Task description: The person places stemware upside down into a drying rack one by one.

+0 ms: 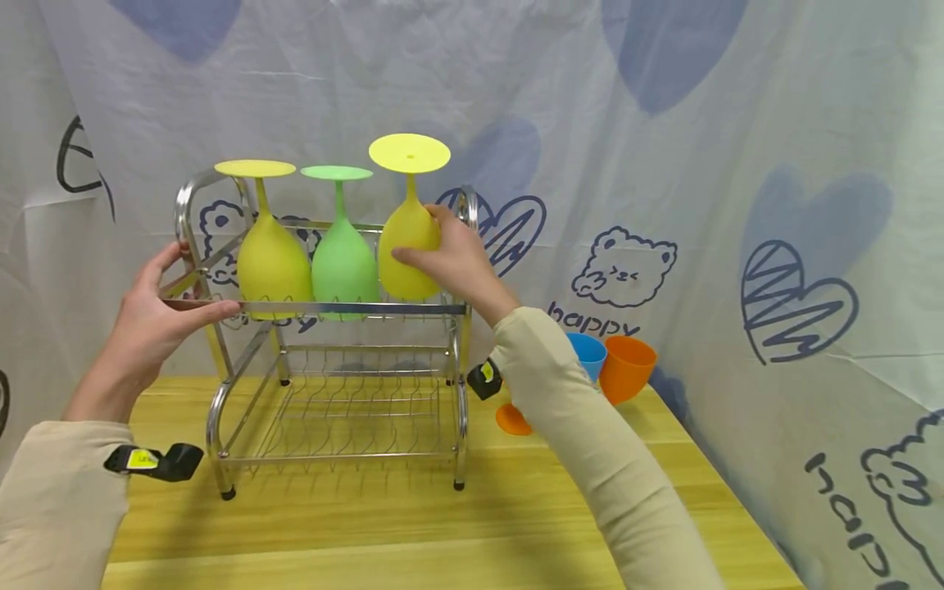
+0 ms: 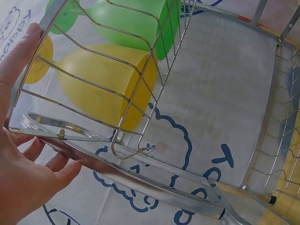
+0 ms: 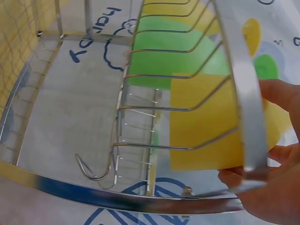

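A two-tier metal dish rack (image 1: 339, 308) stands on the table, with three upside-down plastic goblets along its upper tier. On the left is a yellow goblet (image 1: 273, 262), in the middle a green goblet (image 1: 343, 264). My right hand (image 1: 460, 258) grips the bowl of the other yellow goblet (image 1: 407, 238) at the right end; its foot stands higher than the other two. Around the rack's upper left side frame, my left hand (image 1: 158, 315) holds on, thumb along the front bar. In the left wrist view, fingers (image 2: 56, 164) curl beneath that rail.
On the table (image 1: 369, 541) to the right, behind my right forearm, stand a blue cup (image 1: 587, 351) and an orange cup (image 1: 628, 367). An orange round foot (image 1: 512, 419) shows beside the sleeve. A printed curtain (image 1: 560, 98) hangs behind. The rack's lower tier (image 1: 354, 401) holds wire dividers.
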Motion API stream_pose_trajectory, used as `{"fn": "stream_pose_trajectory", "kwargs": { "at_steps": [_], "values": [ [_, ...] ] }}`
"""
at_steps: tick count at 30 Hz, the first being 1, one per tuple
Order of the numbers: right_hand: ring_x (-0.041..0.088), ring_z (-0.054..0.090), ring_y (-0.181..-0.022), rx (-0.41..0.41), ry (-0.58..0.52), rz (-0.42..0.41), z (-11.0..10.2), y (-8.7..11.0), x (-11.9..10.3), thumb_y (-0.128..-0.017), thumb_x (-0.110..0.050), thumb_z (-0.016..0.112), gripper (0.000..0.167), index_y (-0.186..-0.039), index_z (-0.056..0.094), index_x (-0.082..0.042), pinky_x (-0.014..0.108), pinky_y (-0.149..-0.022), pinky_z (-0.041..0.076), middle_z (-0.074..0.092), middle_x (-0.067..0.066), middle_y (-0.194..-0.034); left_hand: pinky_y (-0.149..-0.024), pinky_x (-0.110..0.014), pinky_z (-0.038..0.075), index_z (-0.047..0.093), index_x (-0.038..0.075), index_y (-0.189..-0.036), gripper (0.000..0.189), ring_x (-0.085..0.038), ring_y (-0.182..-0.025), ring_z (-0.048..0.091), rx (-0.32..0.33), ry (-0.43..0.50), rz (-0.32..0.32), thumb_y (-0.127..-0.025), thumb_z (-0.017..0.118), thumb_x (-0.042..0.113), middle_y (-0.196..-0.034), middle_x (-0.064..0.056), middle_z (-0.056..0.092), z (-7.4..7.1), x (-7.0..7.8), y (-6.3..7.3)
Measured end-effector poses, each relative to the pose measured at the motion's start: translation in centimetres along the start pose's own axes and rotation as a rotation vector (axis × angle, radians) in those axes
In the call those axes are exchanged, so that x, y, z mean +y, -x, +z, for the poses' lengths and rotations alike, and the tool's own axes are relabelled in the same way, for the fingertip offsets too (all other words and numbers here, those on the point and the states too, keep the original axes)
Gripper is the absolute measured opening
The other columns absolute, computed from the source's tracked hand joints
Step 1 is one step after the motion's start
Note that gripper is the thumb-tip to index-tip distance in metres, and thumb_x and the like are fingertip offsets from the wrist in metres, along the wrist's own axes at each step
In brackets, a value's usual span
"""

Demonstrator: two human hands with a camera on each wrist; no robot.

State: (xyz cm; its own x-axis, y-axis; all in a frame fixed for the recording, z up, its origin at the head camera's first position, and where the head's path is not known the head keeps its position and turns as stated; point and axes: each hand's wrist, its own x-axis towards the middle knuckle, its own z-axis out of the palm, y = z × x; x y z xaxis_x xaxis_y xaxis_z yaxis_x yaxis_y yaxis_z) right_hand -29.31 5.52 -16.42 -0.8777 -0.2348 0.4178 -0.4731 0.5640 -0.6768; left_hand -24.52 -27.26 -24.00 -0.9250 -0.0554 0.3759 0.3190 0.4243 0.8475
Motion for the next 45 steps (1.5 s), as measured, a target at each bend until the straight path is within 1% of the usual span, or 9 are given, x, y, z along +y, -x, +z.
{"fn": "stream_pose_trajectory", "kwargs": {
  "at_steps": [6, 14, 25, 27, 32, 37, 39, 41, 45],
  "values": [
    [0.023, 0.058, -0.102, -0.052, 0.069, 0.044, 0.6, -0.6, 0.3, -0.089, -0.033, 0.070, 0.075, -0.148, 0.033, -0.004, 0.029, -0.081, 0.054, 0.055, 0.014, -0.128, -0.106, -0.064, 0.027, -0.004, 0.024, -0.156, 0.097, 0.003, -0.093, 0.044, 0.000, -0.006, -0.012, -0.092, 0.069, 0.021, -0.151, -0.031, 0.013, 0.1, -0.1, 0.1],
    [0.022, 0.057, -0.095, -0.126, 0.166, 0.091, 0.9, -1.1, 0.4, -0.090, -0.037, 0.069, 0.071, -0.144, 0.038, -0.003, 0.031, -0.077, 0.051, 0.058, 0.013, -0.120, -0.106, -0.065, 0.027, -0.002, 0.026, -0.156, 0.095, 0.004, -0.092, 0.045, 0.019, -0.006, -0.004, -0.092, 0.068, 0.020, -0.148, -0.031, 0.017, 0.1, -0.2, 0.2],
    [0.022, 0.057, -0.088, -0.171, 0.173, 0.139, 1.1, -1.3, 0.2, -0.091, -0.033, 0.068, 0.062, -0.137, 0.044, 0.000, 0.029, -0.074, 0.052, 0.059, 0.011, -0.108, -0.106, -0.066, 0.026, -0.001, 0.025, -0.156, 0.095, 0.005, -0.091, 0.047, 0.019, -0.004, 0.003, -0.092, 0.068, 0.020, -0.150, -0.030, 0.016, 0.1, -0.3, 0.2],
    [0.022, 0.057, -0.088, -0.175, 0.186, 0.139, 1.0, -1.2, 0.1, -0.091, -0.034, 0.068, 0.060, -0.134, 0.045, 0.000, 0.030, -0.073, 0.052, 0.058, 0.011, -0.106, -0.106, -0.065, 0.026, -0.002, 0.025, -0.156, 0.096, 0.007, -0.092, 0.046, 0.030, -0.011, 0.008, -0.092, 0.068, 0.019, -0.155, -0.024, 0.012, 0.0, -0.4, 0.3],
    [0.027, 0.057, -0.106, -0.171, 0.204, 0.119, 0.4, -0.3, -0.3, -0.093, -0.036, 0.064, 0.064, -0.142, 0.041, -0.001, 0.035, -0.087, 0.051, 0.056, 0.014, -0.126, -0.109, -0.060, 0.027, -0.008, 0.024, -0.155, 0.100, 0.010, -0.094, 0.045, 0.063, -0.026, 0.024, -0.092, 0.068, 0.018, -0.162, -0.002, -0.004, 0.0, -0.6, 0.5],
    [0.025, 0.048, -0.126, -0.147, 0.192, 0.021, -1.3, 1.9, -0.7, -0.096, -0.035, 0.060, 0.060, -0.145, 0.041, -0.007, 0.038, -0.101, 0.044, 0.048, 0.010, -0.143, -0.108, -0.054, 0.031, -0.009, 0.022, -0.155, 0.099, 0.009, -0.095, 0.044, 0.072, -0.068, 0.040, -0.092, 0.067, 0.021, -0.162, 0.000, -0.002, 0.2, -0.8, 0.6],
    [0.023, 0.049, -0.126, -0.118, 0.170, -0.036, -2.5, 2.8, -0.7, -0.096, -0.032, 0.060, 0.053, -0.142, 0.047, -0.008, 0.036, -0.102, 0.043, 0.050, 0.009, -0.141, -0.107, -0.053, 0.033, -0.009, 0.023, -0.155, 0.098, 0.003, -0.100, 0.046, 0.078, -0.086, 0.041, -0.093, 0.067, 0.024, -0.162, 0.000, -0.001, 0.2, -0.9, 0.6],
    [0.022, 0.054, -0.120, -0.075, 0.136, -0.090, -3.8, 3.7, -0.5, -0.096, -0.028, 0.062, 0.048, -0.138, 0.051, -0.007, 0.034, -0.099, 0.046, 0.054, 0.009, -0.137, -0.109, -0.055, 0.031, -0.009, 0.023, -0.155, 0.097, -0.014, -0.118, 0.047, 0.076, -0.073, 0.039, -0.094, 0.065, 0.025, -0.162, -0.002, -0.001, 0.3, -1.1, 0.7],
    [0.021, 0.057, -0.111, 0.001, 0.092, -0.160, -6.3, 5.2, 1.0, -0.096, -0.022, 0.062, 0.044, -0.135, 0.054, -0.005, 0.033, -0.095, 0.049, 0.056, 0.010, -0.132, -0.110, -0.060, 0.023, -0.009, 0.023, -0.155, 0.093, -0.046, -0.138, 0.022, 0.076, -0.027, 0.015, -0.095, 0.062, 0.028, -0.162, -0.007, 0.001, 0.5, -1.6, 1.0]
  ]
}}
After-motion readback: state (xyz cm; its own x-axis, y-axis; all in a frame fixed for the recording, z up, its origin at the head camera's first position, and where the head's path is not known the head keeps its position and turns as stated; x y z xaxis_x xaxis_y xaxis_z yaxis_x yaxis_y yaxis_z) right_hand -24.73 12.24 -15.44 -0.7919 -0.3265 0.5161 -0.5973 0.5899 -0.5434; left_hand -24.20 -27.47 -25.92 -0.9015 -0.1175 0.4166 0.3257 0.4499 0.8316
